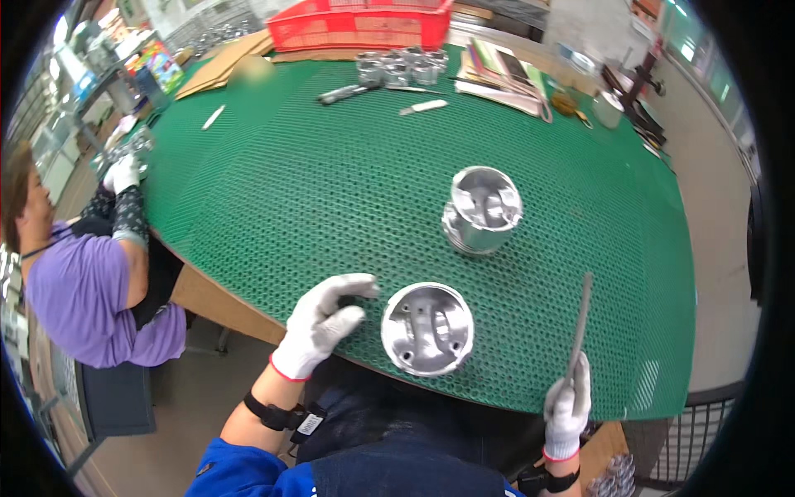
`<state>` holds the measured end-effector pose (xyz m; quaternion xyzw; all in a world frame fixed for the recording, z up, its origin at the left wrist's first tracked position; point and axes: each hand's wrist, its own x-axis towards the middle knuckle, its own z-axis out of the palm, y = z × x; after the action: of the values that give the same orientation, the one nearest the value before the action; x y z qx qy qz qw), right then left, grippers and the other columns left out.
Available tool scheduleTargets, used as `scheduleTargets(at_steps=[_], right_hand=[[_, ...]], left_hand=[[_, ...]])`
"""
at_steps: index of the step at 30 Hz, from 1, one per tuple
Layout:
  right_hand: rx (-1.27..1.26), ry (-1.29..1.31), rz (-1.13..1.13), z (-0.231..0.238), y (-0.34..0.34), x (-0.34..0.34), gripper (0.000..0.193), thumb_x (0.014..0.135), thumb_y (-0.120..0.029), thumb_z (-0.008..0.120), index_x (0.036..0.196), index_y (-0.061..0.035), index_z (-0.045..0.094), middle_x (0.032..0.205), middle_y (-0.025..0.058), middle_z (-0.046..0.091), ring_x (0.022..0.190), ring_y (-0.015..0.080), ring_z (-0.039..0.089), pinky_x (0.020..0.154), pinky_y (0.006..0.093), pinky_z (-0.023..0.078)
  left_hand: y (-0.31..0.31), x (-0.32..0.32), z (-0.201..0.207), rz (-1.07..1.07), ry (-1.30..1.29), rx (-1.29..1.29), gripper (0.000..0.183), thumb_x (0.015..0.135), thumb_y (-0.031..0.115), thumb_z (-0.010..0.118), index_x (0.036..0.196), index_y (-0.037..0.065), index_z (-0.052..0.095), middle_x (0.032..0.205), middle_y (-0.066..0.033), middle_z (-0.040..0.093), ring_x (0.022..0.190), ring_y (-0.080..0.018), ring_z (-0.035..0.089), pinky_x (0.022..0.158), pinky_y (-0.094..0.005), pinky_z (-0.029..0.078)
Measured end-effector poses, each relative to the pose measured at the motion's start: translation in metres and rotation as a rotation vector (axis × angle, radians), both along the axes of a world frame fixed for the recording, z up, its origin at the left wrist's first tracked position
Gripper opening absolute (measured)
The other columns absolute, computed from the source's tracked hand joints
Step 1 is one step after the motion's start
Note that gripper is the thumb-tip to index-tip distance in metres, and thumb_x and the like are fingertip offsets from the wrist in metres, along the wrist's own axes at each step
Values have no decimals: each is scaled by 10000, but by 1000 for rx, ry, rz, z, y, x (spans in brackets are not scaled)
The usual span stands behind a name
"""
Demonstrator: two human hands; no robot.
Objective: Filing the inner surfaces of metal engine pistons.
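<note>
A shiny metal piston (428, 330) sits at the near edge of the green mat, its hollow inside facing up. Just left of it is my left hand (323, 321) in a white glove, thumb and fingers apart, holding nothing. My gloved right hand (569, 406) is at the mat's near right edge, closed around a long thin grey file (581, 319) that points away from me. Farther back, a second piston (483, 211) stands slightly right of the first, also hollow side up; neither hand touches it.
Green perforated matting (315, 182) covers the table. At the back are a red crate (360, 29), several small metal parts (402, 66), a white-handled knife (424, 107), papers (501, 79) and a jar (607, 108). A co-worker (91, 273) in purple handles metal parts at the left.
</note>
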<state>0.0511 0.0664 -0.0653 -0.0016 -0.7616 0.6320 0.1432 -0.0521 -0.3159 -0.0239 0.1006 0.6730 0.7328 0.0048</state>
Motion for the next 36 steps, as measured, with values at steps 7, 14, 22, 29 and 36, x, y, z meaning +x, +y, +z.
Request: scheduleTargets(at_steps=[7, 14, 22, 29, 36], right_hand=[[41, 71, -26, 10, 6, 2, 707, 976, -422, 532, 1464, 36, 306, 654, 8, 501, 466, 51, 405, 412, 204, 294], [64, 55, -118, 7, 4, 0, 722, 989, -424, 493, 1467, 67, 264, 551, -24, 422, 410, 54, 357, 383, 216, 242], [83, 59, -94, 6, 3, 1, 530, 1038, -247, 376, 1493, -1, 262, 574, -32, 403, 425, 30, 315, 365, 189, 248], [113, 39, -141, 7, 3, -2, 546, 1041, -276, 380, 1496, 0, 258, 584, -32, 401, 431, 30, 309, 379, 200, 232], [121, 28, -152, 9, 0, -1, 528, 1045, -262, 371, 1497, -12, 263, 588, -34, 391, 435, 30, 303, 380, 201, 233]], left_hand=[[11, -24, -10, 198, 154, 319, 802, 806, 171, 724, 1480, 127, 293, 1336, -138, 485, 1206, -278, 504, 1042, -441, 401], [-32, -33, 17, 253, 70, 802, 982, 769, 52, 670, 1530, 220, 71, 1482, -118, 273, 1235, -333, 460, 1049, -522, 399], [-62, -47, 17, 318, 79, 821, 739, 762, -7, 687, 1387, 173, 336, 1377, -117, 366, 1198, -358, 494, 1003, -566, 439], [-87, -64, 9, 359, 48, 825, 625, 820, 20, 638, 1376, 59, 357, 1267, -126, 473, 1176, -351, 513, 1027, -577, 419], [-84, -67, 76, 244, 465, 416, 672, 819, 109, 643, 1397, -66, 350, 1432, -178, 404, 1332, -352, 394, 1156, -490, 284]])
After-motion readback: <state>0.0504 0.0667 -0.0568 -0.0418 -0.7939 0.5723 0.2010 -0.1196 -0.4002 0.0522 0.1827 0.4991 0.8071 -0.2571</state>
